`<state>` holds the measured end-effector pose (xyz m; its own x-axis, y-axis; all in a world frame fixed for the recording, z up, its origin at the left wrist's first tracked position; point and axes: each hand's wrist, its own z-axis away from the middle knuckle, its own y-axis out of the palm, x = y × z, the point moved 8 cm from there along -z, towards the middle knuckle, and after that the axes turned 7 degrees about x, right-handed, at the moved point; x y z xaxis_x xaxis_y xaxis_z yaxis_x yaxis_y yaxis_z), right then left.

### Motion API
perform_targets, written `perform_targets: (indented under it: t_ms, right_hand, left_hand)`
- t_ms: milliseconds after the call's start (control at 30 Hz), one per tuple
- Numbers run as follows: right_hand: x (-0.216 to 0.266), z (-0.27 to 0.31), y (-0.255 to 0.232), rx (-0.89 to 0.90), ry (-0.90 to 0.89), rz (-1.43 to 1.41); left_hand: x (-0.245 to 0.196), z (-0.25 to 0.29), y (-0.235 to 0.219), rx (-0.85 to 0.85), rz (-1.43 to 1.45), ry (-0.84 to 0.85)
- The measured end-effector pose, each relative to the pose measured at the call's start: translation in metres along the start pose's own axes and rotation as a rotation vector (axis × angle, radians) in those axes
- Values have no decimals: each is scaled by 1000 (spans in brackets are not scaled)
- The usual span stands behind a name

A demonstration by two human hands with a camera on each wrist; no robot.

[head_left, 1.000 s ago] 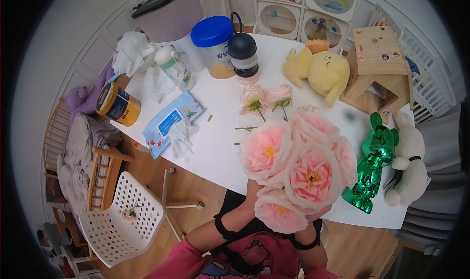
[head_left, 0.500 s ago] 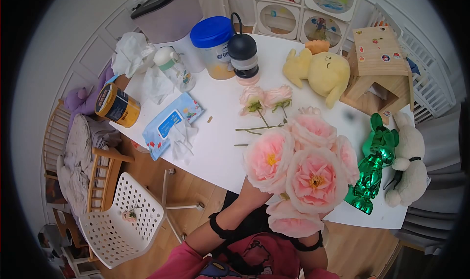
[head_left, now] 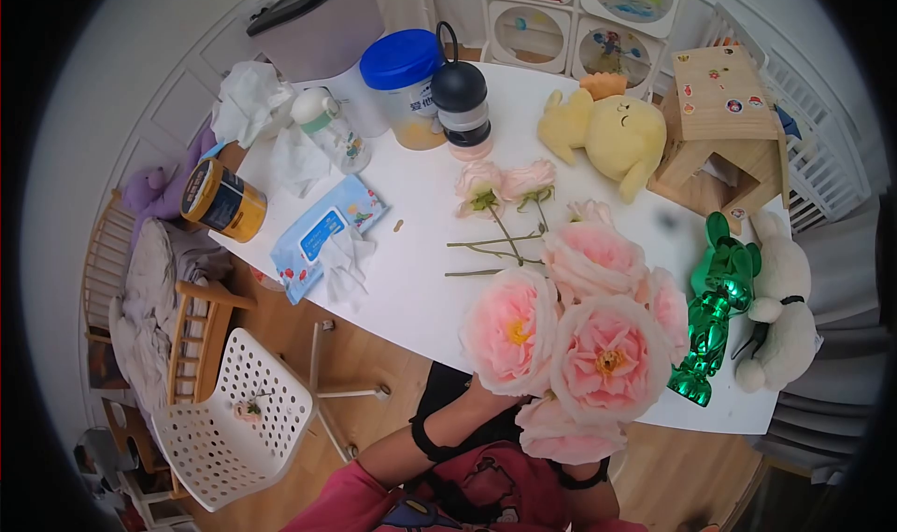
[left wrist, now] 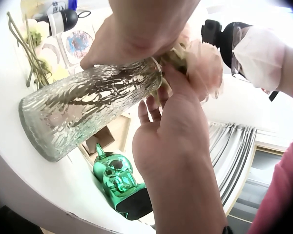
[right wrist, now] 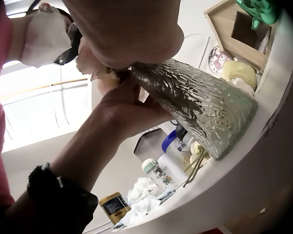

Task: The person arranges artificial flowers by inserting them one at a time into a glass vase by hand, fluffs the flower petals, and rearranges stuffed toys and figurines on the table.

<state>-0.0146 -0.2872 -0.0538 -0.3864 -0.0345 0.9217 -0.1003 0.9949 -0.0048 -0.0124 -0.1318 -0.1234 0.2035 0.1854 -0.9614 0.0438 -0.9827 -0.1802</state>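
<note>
A bunch of large pink roses (head_left: 607,359) stands in the textured clear glass vase (left wrist: 83,102), whose body the blooms hide in the head view. The vase's base rests on the white table. My left hand (right wrist: 127,114) grips the vase just below its mouth, fingers lying along the glass. At the rim, my right hand (left wrist: 173,131) has its thumb up against the rose stems, with fingers curled beside the mouth. In the head view the blooms cover the right hand. Two paler roses (head_left: 505,182) lie behind the bunch with their stems.
Close on the right are a shiny green bear figure (head_left: 715,308) and a white plush toy (head_left: 783,298). Behind stand a wooden house (head_left: 719,130), a yellow plush (head_left: 621,144), a black-topped bottle (head_left: 460,102) and a blue-lidded tub (head_left: 404,74). A wipes pack (head_left: 327,238) lies left.
The bunch first shifts right and tilts, then its lower blooms drop toward the body and the left bloom comes down. The left hand draws slightly lower beneath the blooms, showing more of the lying stems.
</note>
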Motion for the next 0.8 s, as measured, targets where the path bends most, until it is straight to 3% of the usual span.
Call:
perform_targets:
  t_ms: [267, 800]
  right_hand:
    - [1, 13, -2, 14, 17, -1]
    - [-6, -2, 1, 56, 54, -4]
  left_hand:
    - [11, 5, 31, 48, -70, 68]
    - [33, 14, 41, 128, -210, 201]
